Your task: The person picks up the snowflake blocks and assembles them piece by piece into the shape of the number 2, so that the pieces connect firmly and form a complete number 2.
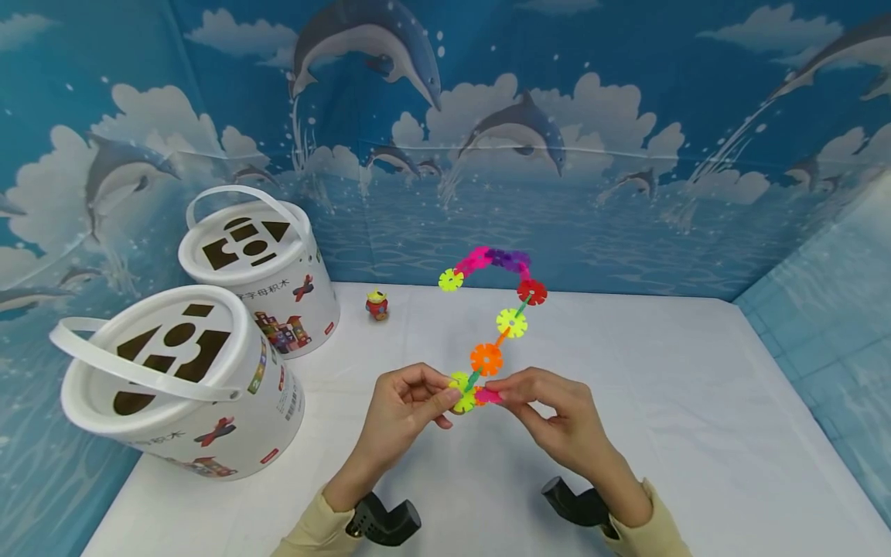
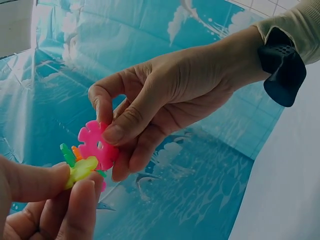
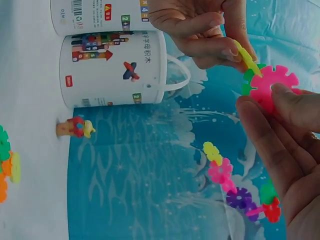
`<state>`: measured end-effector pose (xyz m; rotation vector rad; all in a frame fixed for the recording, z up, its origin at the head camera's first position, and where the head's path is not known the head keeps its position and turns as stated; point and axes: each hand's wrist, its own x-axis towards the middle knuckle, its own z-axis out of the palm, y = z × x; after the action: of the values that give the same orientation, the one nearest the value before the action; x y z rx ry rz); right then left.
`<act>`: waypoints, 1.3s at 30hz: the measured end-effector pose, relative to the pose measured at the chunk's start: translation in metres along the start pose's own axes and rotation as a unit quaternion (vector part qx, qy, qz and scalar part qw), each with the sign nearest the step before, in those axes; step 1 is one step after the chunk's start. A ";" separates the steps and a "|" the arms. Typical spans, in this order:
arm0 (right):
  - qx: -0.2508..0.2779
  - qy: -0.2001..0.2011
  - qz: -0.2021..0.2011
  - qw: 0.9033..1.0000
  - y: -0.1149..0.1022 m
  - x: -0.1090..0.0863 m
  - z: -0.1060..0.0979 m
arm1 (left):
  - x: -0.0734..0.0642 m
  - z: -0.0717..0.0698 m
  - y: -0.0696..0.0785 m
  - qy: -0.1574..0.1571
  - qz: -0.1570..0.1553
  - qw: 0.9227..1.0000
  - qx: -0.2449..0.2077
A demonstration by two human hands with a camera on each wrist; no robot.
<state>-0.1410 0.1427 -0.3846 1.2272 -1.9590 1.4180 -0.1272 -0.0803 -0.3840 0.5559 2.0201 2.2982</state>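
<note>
To the right of the front bucket (image 1: pixel 240 425), the left hand (image 1: pixel 411 402) pinched a yellow disc (image 2: pixel 81 172) of the disc chain (image 1: pixel 486 359); the right hand (image 1: pixel 557 410) pinched a pink disc (image 2: pixel 89 146) beside it, apparently touching, the join partly hidden

Got front bucket (image 1: pixel 184 404) at left of table (image 1: pixel 696 387), rear bucket (image 1: pixel 278 278) behind it. See figurine (image 1: pixel 377 306) right of rear bucket, before backdrop (image 1: pixel 626 203). Have disc chain (image 1: pixel 486 359) in left hand (image 1: pixel 407 404), disc (image 1: pixel 489 395) in right hand (image 1: pixel 572 410).
</note>
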 end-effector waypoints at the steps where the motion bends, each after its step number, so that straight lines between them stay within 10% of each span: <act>1: -0.002 -0.001 -0.003 1.000 -0.001 0.000 0.000 | 0.000 0.000 0.000 -0.002 0.001 1.000 0.000; 19: -0.024 0.034 -0.075 0.996 0.000 0.000 0.014 | -0.002 0.001 0.001 -0.001 -0.007 0.999 -0.039; 39: -0.192 -0.009 -0.132 0.973 -0.019 0.003 0.011 | 0.000 0.001 -0.001 -0.009 -0.028 0.998 -0.051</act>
<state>-0.1253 0.1298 -0.3766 1.2590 -1.8835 0.8521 -0.1270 -0.0787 -0.3847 0.5067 1.8726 2.3388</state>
